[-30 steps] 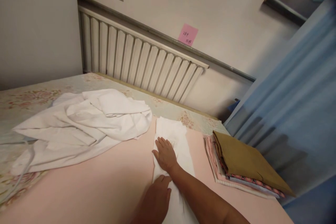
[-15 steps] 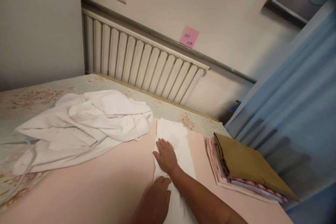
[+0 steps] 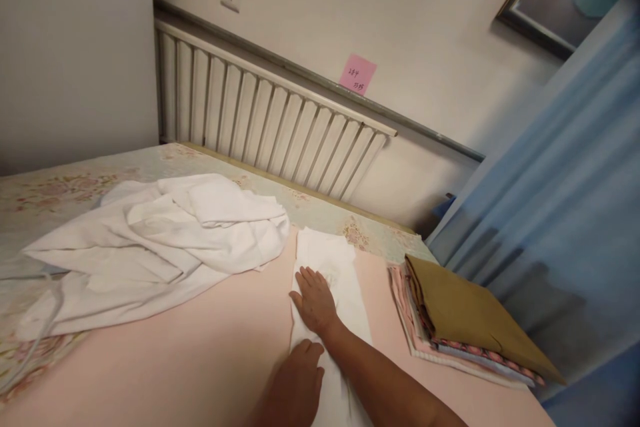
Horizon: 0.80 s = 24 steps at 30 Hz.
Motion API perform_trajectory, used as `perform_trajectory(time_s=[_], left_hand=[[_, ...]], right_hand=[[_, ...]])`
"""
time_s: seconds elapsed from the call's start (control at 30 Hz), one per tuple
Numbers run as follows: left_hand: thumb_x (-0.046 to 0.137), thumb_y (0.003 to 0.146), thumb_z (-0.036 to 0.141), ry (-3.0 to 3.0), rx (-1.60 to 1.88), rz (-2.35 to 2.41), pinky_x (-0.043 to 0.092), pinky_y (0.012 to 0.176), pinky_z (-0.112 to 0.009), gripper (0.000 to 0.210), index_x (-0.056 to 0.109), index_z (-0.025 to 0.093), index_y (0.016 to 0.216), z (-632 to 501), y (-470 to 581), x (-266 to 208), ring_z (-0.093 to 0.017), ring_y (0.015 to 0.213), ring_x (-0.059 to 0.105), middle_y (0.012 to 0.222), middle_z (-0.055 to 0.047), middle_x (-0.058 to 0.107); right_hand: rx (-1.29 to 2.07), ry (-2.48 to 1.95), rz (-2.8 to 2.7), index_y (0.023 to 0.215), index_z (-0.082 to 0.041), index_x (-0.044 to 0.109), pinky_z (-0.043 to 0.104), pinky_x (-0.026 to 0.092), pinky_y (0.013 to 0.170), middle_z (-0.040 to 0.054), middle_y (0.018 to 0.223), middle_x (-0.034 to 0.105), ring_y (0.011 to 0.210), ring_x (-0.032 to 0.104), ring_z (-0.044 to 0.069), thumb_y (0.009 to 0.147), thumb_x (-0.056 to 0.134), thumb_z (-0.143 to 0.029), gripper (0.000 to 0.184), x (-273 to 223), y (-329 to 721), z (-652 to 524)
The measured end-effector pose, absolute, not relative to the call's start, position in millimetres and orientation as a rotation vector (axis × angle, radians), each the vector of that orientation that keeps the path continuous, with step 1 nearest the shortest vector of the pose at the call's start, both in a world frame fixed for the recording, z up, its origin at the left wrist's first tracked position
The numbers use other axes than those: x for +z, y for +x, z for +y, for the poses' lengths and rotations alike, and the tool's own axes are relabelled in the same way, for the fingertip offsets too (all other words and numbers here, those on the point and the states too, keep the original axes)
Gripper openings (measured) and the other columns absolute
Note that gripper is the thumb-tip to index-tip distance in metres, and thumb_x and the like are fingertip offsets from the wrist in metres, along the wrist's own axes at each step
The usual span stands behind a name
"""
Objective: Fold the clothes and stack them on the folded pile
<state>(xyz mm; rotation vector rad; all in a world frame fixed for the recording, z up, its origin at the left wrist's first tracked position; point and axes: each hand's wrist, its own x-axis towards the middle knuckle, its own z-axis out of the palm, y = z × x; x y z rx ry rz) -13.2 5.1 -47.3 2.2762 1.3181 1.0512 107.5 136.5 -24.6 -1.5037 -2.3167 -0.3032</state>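
Note:
A white garment, folded into a long narrow strip with a faint print near its far end, lies on the pink sheet. Flat on its upper part rests my right hand, palm down, fingers stretched out and thumb apart. Closer to me, my left hand lies on the garment's left edge, its thumb apart from the fingers; it does not appear to grip the cloth. The near end of the garment runs out of the bottom of the view, partly covered by my right forearm.
A crumpled white cloth lies to the left, beside a pale cord. On the right sits a stack of folded fabrics, mustard-brown on top. Behind the bed are a radiator and a blue curtain.
The view has shifted very slightly. Both hands stay in nearly the same places on the white garment, and the cloths around them look unmoved.

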Motion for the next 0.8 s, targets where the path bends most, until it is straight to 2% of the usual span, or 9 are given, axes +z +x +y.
perform_trajectory(time_s=[0.17,0.33,0.43,0.5,0.63,0.8], left_hand=[[0.039,0.089,0.021,2.221,1.009,1.252,0.052,0.09,-0.038,0.034,0.061,0.023,0.115,10,-18,-32,-0.022,0.101,0.064,0.111,-0.008,0.069],[0.033,0.092,0.02,2.094,1.051,1.245,0.055,0.083,-0.033,0.032,0.063,0.022,0.105,15,-22,-6,-0.018,0.09,0.066,0.099,-0.005,0.07],[0.031,0.093,0.019,2.188,1.234,1.318,0.053,0.089,-0.033,0.036,0.063,0.017,0.109,16,-19,-14,-0.018,0.1,0.065,0.105,-0.008,0.07],[0.033,0.093,0.02,2.354,1.283,1.412,0.05,0.096,-0.038,0.039,0.061,0.013,0.118,15,-17,-28,-0.021,0.11,0.062,0.116,-0.012,0.068],[0.043,0.091,0.027,2.772,1.061,1.436,0.04,0.105,-0.05,0.044,0.054,0.017,0.132,4,-11,-53,-0.029,0.13,0.047,0.139,-0.011,0.055],[0.039,0.094,0.035,2.933,0.822,1.438,0.029,0.111,-0.052,0.049,0.044,0.022,0.141,-12,-9,-52,-0.027,0.137,0.038,0.147,-0.006,0.047]], right_hand=[[-0.102,-1.504,-2.308,0.133,-0.018,0.053,0.052,0.028,0.113,0.0138,0.142,0.05,0.136,0.039,0.029,0.093,0.055,-0.035,0.044,-15,107,140],[0.051,-1.484,-2.309,0.132,-0.017,0.054,0.045,0.037,0.111,0.0114,0.138,0.054,0.133,0.045,0.024,0.093,0.053,-0.03,0.042,13,119,128],[0.052,-1.434,-2.299,0.138,-0.018,0.049,0.044,0.037,0.112,0.0098,0.143,0.049,0.135,0.042,0.022,0.094,0.048,-0.027,0.044,26,143,93],[0.028,-1.349,-2.326,0.141,-0.019,0.045,0.046,0.035,0.113,0.0093,0.146,0.045,0.137,0.038,0.022,0.095,0.046,-0.026,0.046,27,163,57],[-0.013,-1.361,-2.386,0.143,-0.019,0.041,0.048,0.035,0.113,0.0104,0.15,0.039,0.141,0.031,0.024,0.093,0.049,-0.022,0.051,13,201,-24],[0.006,-1.41,-2.454,0.147,-0.02,0.035,0.05,0.03,0.116,0.0081,0.152,0.035,0.143,0.025,0.025,0.091,0.053,-0.025,0.058,-5,220,-85]])
